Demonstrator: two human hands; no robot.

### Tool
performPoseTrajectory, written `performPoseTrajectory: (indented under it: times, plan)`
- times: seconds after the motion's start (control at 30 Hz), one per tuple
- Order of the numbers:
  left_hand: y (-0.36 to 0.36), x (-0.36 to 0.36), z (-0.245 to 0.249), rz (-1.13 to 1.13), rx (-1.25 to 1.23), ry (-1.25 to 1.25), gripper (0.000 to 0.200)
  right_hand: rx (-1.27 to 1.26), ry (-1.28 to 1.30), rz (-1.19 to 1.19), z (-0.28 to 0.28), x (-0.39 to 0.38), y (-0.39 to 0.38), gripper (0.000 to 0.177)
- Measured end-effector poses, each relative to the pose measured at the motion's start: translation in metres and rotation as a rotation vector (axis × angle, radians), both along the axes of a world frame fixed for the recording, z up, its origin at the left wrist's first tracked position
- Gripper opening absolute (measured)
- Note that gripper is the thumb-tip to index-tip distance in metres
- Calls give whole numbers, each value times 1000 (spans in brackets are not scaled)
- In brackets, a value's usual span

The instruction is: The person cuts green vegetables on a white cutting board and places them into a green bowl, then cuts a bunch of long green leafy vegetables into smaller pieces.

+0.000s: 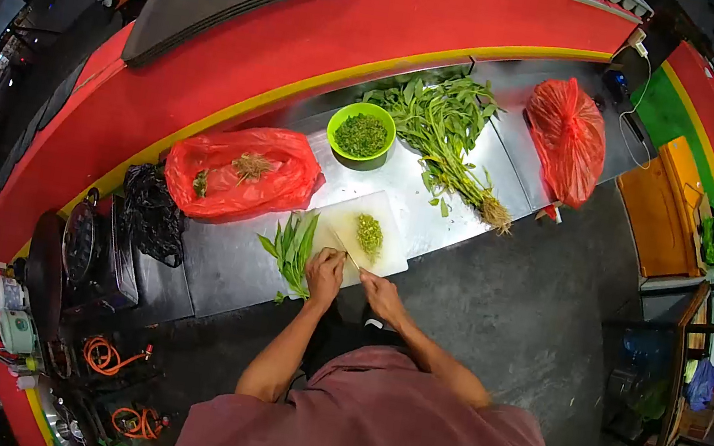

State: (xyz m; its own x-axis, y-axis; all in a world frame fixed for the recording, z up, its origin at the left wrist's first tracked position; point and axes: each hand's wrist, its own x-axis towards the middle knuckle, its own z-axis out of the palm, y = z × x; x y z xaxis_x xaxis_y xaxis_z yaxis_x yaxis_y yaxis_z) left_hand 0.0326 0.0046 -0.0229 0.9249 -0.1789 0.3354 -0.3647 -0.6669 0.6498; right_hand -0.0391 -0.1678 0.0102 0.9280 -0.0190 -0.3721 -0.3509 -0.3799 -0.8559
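Observation:
My right hand [383,297] is closed around the handle of a knife [346,252], whose blade lies over a white cutting board [395,213]. My left hand [324,275] presses down at the board's near left side, its fingers curled on a bunch of long-leaved greens [292,246]. The leaves fan out to the left of that hand, while the stems under the fingers are mostly hidden. Beyond the knife, a small heap of chopped green stems [369,236] rests on the board. Behind the board stands a lime-green bowl [333,134] of finely chopped greens [360,134].
A large bunch of rooted greens [448,140] lies across the steel counter [490,164]. An open red plastic bag [288,162] with root trimmings is at left, beside a black plastic bag [154,209] and a stove [121,257]. A tied red bag [565,143] sits at right.

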Motion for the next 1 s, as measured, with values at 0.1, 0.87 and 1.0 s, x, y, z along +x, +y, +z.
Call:
performPoseTrajectory:
  times: [0.1, 0.87, 1.0]
  plan:
    - [-1, 0, 5, -1, 44, -40, 12, 20, 26, 3, 13, 0, -1, 48]
    - [-2, -1, 10, 23, 84, -39, 12, -78, 7, -19, 32, 7, 7, 44]
    - [-2, -1, 12, -4, 58, -28, 14, -117, -104, 11, 14, 13, 9, 43]
